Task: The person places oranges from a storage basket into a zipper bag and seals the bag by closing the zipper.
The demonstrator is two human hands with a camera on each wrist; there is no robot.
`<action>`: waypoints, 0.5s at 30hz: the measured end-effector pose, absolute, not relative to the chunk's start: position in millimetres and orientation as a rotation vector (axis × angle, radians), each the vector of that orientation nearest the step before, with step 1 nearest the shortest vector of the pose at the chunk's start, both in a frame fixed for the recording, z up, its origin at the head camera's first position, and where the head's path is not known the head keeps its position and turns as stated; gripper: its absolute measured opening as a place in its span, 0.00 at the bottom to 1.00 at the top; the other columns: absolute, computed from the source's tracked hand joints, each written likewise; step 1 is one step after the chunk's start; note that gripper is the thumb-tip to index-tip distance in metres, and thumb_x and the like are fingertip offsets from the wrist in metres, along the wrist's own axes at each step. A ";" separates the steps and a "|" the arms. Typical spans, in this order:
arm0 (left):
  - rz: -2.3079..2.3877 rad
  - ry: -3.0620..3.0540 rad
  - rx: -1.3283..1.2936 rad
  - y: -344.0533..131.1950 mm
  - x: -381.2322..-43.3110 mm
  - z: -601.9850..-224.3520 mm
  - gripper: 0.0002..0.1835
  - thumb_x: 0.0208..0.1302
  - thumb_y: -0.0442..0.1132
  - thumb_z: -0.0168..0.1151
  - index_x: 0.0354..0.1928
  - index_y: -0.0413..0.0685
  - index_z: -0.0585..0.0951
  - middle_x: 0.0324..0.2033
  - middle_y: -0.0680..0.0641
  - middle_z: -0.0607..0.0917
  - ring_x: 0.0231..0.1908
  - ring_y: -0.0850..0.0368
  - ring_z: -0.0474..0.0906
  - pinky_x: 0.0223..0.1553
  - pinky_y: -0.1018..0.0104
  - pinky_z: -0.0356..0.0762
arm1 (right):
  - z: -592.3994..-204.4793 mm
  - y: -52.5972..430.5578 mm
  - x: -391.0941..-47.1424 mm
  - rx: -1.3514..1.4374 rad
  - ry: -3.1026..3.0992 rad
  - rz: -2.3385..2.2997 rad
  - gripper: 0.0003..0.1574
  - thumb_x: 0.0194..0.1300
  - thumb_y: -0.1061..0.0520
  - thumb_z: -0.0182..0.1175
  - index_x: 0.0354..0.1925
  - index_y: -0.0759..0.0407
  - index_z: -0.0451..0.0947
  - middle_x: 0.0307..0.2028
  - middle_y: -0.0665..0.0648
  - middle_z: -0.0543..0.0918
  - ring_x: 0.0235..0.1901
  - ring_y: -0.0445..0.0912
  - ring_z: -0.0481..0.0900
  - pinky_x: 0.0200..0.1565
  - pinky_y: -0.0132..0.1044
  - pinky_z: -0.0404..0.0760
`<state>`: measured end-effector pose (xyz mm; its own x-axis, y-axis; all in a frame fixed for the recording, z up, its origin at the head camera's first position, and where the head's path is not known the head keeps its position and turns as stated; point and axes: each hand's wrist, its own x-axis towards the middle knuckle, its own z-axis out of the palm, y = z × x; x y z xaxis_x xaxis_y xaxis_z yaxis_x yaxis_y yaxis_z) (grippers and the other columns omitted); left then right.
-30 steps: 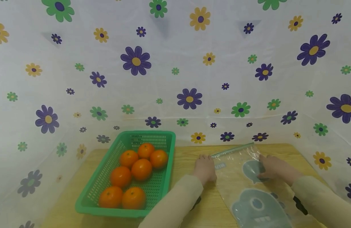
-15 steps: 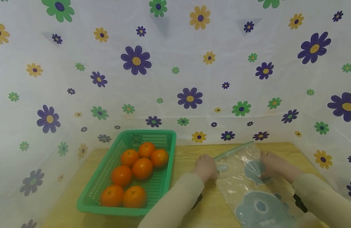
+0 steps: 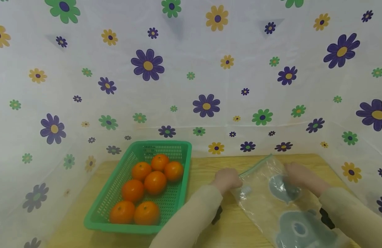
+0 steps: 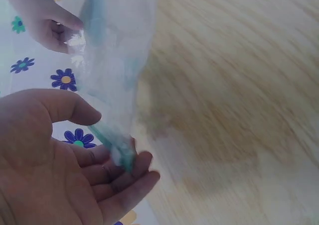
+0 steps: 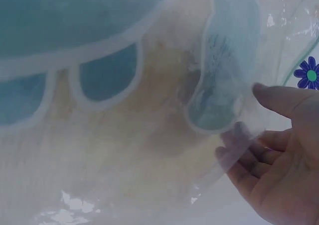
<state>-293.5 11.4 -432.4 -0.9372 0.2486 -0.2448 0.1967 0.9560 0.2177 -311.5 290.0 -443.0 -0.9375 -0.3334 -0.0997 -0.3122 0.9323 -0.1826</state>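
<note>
A clear zip bag (image 3: 262, 206) with pale blue cartoon prints slants over the table, its green zip edge (image 3: 256, 166) pointing away from me. My left hand (image 3: 227, 179) holds the zip's left corner. In the left wrist view, the thumb lies by the green strip (image 4: 102, 134) and the bag's corner crosses the curled fingers (image 4: 142, 160). On the opposite side, my right hand (image 3: 303, 177) holds the bag's right edge. The right wrist view has its thumb (image 5: 274, 99) before the film and its fingertips behind, seen through the plastic.
A green slotted basket (image 3: 186, 193) with several oranges (image 3: 155, 183) stands left of the bag on the wooden table (image 3: 206, 168). A white flowered sheet (image 3: 178, 96) rises behind the table and along both sides.
The left hand has shifted slightly right, its fingers now more curled at the zip corner. The bag has tilted and slid right, with its surface more creased. Basket and oranges stay put.
</note>
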 end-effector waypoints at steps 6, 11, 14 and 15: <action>0.481 2.772 0.369 8.9 -294.9 -422.7 0.19 0.68 0.41 0.67 0.22 0.51 0.70 0.21 0.53 0.72 0.23 0.60 0.65 0.26 0.68 0.66 | -441.3 293.8 -318.4 -0.445 3.002 -0.395 0.23 0.69 0.64 0.60 0.54 0.83 0.74 0.47 0.81 0.83 0.46 0.71 0.85 0.50 0.62 0.87; 0.559 2.728 0.410 7.8 -293.5 -412.9 0.17 0.68 0.40 0.67 0.23 0.49 0.73 0.21 0.53 0.74 0.22 0.60 0.68 0.25 0.70 0.71 | -438.8 293.6 -319.5 -0.453 3.025 -0.458 0.17 0.66 0.66 0.60 0.50 0.78 0.76 0.44 0.76 0.85 0.42 0.66 0.85 0.47 0.60 0.88; 0.636 2.678 0.424 6.7 -292.0 -406.6 0.14 0.69 0.39 0.67 0.26 0.46 0.76 0.23 0.52 0.77 0.22 0.60 0.72 0.29 0.67 0.82 | -437.1 291.8 -320.2 -0.461 3.041 -0.481 0.18 0.64 0.67 0.60 0.50 0.77 0.77 0.44 0.75 0.85 0.42 0.64 0.86 0.47 0.59 0.88; 0.662 2.660 0.427 6.5 -291.6 -404.8 0.12 0.70 0.39 0.67 0.28 0.45 0.77 0.24 0.51 0.78 0.23 0.60 0.73 0.32 0.65 0.85 | -436.3 291.1 -320.7 -0.461 3.046 -0.484 0.18 0.64 0.67 0.60 0.51 0.77 0.77 0.45 0.75 0.85 0.42 0.64 0.86 0.47 0.59 0.88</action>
